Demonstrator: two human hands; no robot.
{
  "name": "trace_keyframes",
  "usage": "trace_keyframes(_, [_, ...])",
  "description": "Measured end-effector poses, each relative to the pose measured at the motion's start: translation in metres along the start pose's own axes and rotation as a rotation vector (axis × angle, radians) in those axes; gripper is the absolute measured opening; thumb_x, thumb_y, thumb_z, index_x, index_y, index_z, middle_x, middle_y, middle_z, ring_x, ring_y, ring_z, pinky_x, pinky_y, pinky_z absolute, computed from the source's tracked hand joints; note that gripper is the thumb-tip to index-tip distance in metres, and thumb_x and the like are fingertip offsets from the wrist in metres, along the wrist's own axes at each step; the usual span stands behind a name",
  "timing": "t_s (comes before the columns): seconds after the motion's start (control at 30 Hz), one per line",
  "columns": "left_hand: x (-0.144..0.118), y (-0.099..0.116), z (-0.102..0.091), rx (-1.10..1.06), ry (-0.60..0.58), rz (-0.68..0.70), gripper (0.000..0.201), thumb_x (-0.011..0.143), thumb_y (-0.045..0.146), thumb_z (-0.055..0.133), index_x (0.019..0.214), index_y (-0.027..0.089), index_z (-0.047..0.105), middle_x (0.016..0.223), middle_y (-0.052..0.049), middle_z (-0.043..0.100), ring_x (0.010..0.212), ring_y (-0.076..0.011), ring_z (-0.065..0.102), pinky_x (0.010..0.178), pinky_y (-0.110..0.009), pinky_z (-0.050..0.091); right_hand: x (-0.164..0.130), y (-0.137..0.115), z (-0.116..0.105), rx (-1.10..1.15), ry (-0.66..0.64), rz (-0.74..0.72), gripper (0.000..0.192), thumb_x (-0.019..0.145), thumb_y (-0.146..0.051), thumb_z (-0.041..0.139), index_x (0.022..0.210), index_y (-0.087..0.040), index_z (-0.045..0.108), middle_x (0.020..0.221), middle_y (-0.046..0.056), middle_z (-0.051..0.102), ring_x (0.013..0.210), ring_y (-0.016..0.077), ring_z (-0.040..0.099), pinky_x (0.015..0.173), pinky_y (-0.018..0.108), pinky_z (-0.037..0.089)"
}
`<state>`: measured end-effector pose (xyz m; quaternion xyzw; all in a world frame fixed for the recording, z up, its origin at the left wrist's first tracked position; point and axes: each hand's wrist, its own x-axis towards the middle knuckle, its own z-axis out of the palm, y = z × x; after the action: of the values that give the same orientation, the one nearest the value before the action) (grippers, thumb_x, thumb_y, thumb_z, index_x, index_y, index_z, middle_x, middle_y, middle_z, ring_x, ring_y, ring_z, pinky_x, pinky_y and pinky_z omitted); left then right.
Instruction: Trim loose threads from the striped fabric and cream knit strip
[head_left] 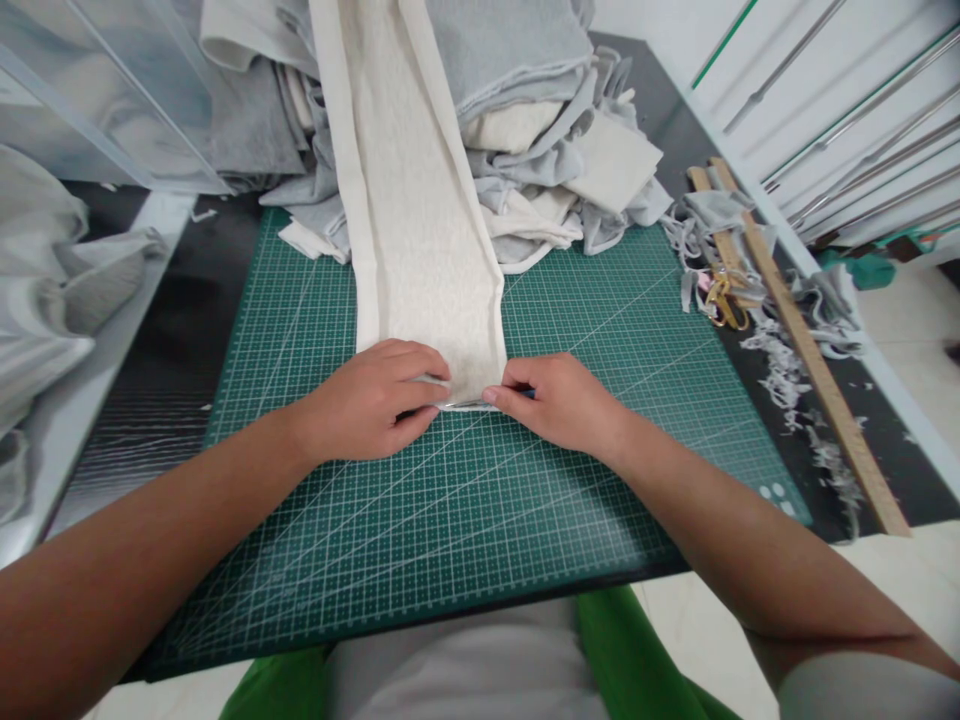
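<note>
A long cream fabric strip [424, 230] with folded side edges runs away from me over a green cutting mat [570, 500]. My left hand [379, 400] rests on the left of its near end, thumb and fingers closed on the hem. At the right corner of that same end, my right hand [559, 400] pinches the edge between thumb and curled fingers. Something small and dark blue shows inside the right hand's curl; its kind is hidden. Between the two hands the near edge lies almost straight on the mat.
Piles of grey and cream fabric [517, 60] stand behind the mat. To the right lie gold-handled scissors [726, 303], a wooden ruler [821, 375] and fabric scraps [780, 370]. More grey fabric [45, 280] is at the left, near a translucent bin [112, 90].
</note>
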<state>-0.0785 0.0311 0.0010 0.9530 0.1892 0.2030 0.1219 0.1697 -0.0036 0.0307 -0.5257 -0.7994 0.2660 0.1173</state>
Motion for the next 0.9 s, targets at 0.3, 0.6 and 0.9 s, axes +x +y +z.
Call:
trace_keyframes(0.3, [0.0009, 0.0009, -0.0010, 0.000, 0.002, 0.001, 0.017, 0.086, 0.018, 0.056, 0.097, 0.017, 0.068, 0.111, -0.008, 0.065, 0.105, -0.0216, 0.059, 0.092, -0.042, 0.049, -0.0002, 0.0013, 0.0026, 0.025, 0.008, -0.002, 0.031, 0.086, -0.037, 0.060, 0.063, -0.018, 0.056, 0.062, -0.003, 0.058, 0.057, 0.0087, 0.047, 0.057, 0.025, 0.027])
trace_keyframes(0.6, [0.0002, 0.0004, 0.0000, 0.003, -0.008, -0.002, 0.017, 0.086, 0.019, 0.056, 0.098, 0.018, 0.068, 0.110, -0.008, 0.065, 0.105, -0.0216, 0.060, 0.093, -0.042, 0.049, 0.0007, 0.0006, 0.0051, -0.022, 0.037, 0.006, 0.031, 0.086, -0.038, 0.060, 0.062, -0.019, 0.056, 0.061, -0.003, 0.059, 0.057, 0.0093, 0.048, 0.056, 0.025, 0.028])
trace_keyframes(0.9, [-0.0003, 0.0009, -0.0005, 0.010, -0.003, -0.009, 0.017, 0.086, 0.018, 0.056, 0.097, 0.018, 0.069, 0.111, -0.008, 0.065, 0.105, -0.0215, 0.059, 0.093, -0.041, 0.049, -0.0022, -0.0011, 0.0072, -0.070, 0.052, 0.022, 0.030, 0.088, -0.041, 0.057, 0.067, -0.019, 0.058, 0.065, -0.002, 0.062, 0.059, 0.0100, 0.050, 0.057, 0.026, 0.028])
